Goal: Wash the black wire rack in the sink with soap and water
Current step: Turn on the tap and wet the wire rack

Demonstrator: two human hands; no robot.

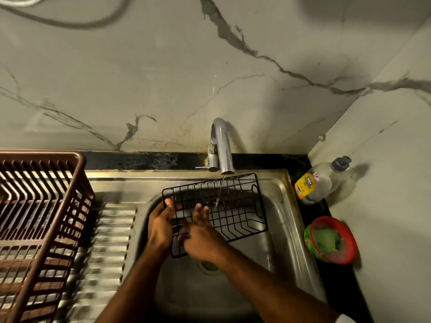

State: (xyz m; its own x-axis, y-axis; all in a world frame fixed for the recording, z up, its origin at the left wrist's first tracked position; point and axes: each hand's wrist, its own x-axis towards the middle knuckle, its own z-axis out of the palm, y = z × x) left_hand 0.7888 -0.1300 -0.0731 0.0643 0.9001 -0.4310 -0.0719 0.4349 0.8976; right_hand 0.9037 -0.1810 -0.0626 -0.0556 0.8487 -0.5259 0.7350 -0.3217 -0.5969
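Black wire rack: held tilted over the steel sink, under a thin stream from the tap. Left hand: fingers curled round the rack's left edge. Right hand: fingers spread flat on the wires, apparently rubbing, though blurred.

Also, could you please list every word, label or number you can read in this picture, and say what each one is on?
"BAG": apparently, in small blurred letters on the yellow label of the clear bottle right of the sink.
The small white tag above that label: lettering too blurred to read.
The red-rimmed green tub: printing unreadable.
Nothing else bears text.
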